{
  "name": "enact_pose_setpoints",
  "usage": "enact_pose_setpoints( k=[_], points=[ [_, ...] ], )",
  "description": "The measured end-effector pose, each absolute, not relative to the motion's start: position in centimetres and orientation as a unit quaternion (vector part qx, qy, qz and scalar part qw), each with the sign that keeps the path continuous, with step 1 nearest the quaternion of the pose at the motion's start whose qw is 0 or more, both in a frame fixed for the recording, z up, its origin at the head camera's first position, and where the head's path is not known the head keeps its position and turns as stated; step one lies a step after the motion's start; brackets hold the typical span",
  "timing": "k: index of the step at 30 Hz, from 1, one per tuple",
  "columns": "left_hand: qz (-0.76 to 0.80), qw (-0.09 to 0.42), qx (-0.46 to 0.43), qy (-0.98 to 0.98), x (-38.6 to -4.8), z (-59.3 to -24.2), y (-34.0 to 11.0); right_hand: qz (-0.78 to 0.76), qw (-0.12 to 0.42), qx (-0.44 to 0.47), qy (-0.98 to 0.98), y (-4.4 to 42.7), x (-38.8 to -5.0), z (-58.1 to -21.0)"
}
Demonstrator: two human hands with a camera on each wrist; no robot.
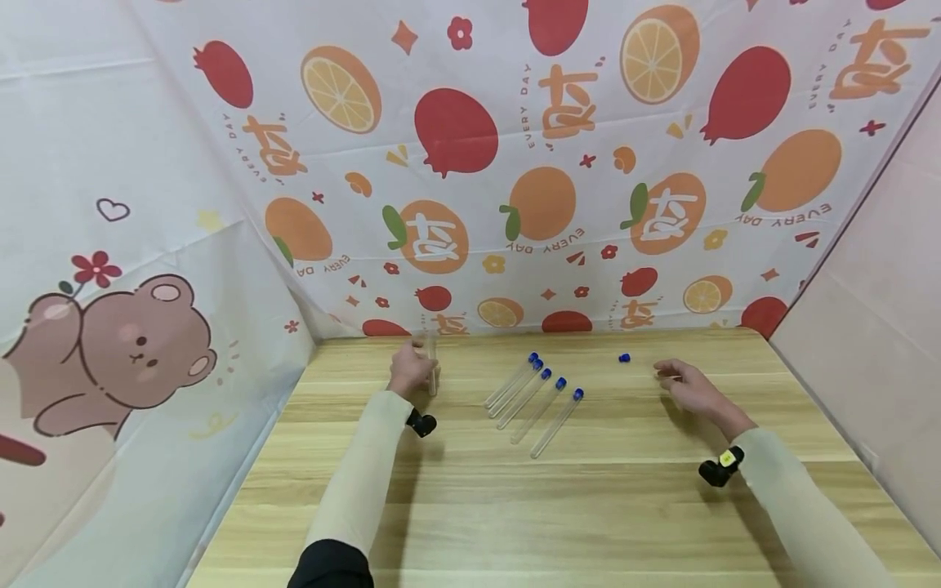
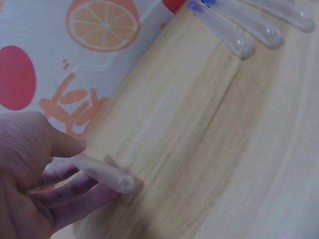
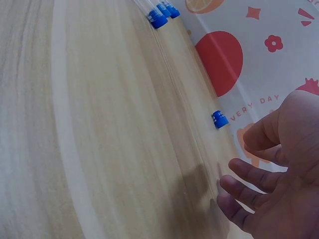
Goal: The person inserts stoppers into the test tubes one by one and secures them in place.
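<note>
At the left back of the table, my left hand point(image 1: 412, 369) pinches a clear test tube point(image 1: 433, 377) between thumb and fingers. In the left wrist view the rounded end of that tube point(image 2: 107, 175) sticks out past the fingers, close over the wood; its top is hidden by the hand. My right hand point(image 1: 689, 387) hovers over the right side with loosely bent fingers and nothing in them. To its left, apart from it, lies a small blue stopper point(image 1: 624, 358), also seen in the right wrist view as a ribbed blue cap point(image 3: 219, 119).
Several test tubes point(image 1: 546, 423) with blue stoppers lie slantwise on the wooden table point(image 1: 470, 523), between the hands. A fruit-print cloth point(image 1: 456, 131) hangs along the table's back edge. More cloth with a bear print point(image 1: 147, 351) covers the left side.
</note>
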State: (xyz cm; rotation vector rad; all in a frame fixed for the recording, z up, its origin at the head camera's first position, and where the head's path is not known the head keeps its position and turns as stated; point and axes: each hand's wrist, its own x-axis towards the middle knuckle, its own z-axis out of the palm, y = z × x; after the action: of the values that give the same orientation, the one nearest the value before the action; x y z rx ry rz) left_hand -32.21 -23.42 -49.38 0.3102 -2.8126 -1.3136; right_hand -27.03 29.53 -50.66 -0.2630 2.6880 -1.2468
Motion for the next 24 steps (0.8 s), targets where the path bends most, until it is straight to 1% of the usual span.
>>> enact_pose_setpoints(
  k=[5,12,24],
  points=[
    [-0.497,-0.01,0.078,-0.864,-31.5,-48.7,-24.3,-0.418,0.086,-0.081,0.901,29.6,-27.2,-50.3],
    [-0.565,-0.02,0.06,-0.822,-30.4,-48.2,-24.9,-0.412,0.088,-0.087,0.903,29.4,-27.9,-49.8],
    [-0.624,-0.055,-0.003,-0.779,-27.3,-46.8,-22.6,-0.405,0.108,-0.083,0.904,28.0,-30.1,-49.5]
  ],
)
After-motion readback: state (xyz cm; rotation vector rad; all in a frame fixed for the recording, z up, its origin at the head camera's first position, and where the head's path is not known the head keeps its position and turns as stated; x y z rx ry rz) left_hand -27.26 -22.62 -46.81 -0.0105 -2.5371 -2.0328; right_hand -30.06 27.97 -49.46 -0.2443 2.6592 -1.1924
